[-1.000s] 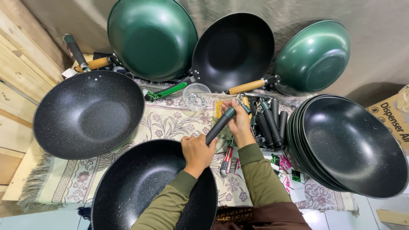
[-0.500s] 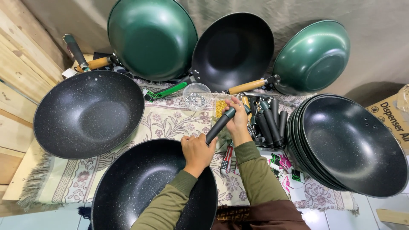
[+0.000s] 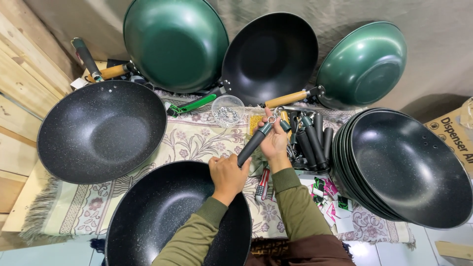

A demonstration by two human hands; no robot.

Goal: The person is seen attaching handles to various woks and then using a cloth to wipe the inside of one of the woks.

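A black speckled wok (image 3: 162, 221) lies in front of me on the patterned cloth (image 3: 192, 140). My left hand (image 3: 227, 173) grips the base of its black handle (image 3: 252, 145) where it meets the rim. My right hand (image 3: 274, 139) is closed around the far end of that handle, fingertips at the metal ring there. Both sleeves are olive green.
Another black speckled wok (image 3: 101, 130) sits at left. Two green woks (image 3: 175, 42) (image 3: 362, 64) and a black one (image 3: 270, 55) lean on the back wall. A stack of black woks (image 3: 409, 165) stands at right. Loose black handles (image 3: 311, 140), a clear cup of screws (image 3: 227, 111) and a screwdriver (image 3: 262, 183) lie nearby.
Both hands stay on the wok handle. My right hand has shifted slightly at the handle's far end; the wok has not moved.
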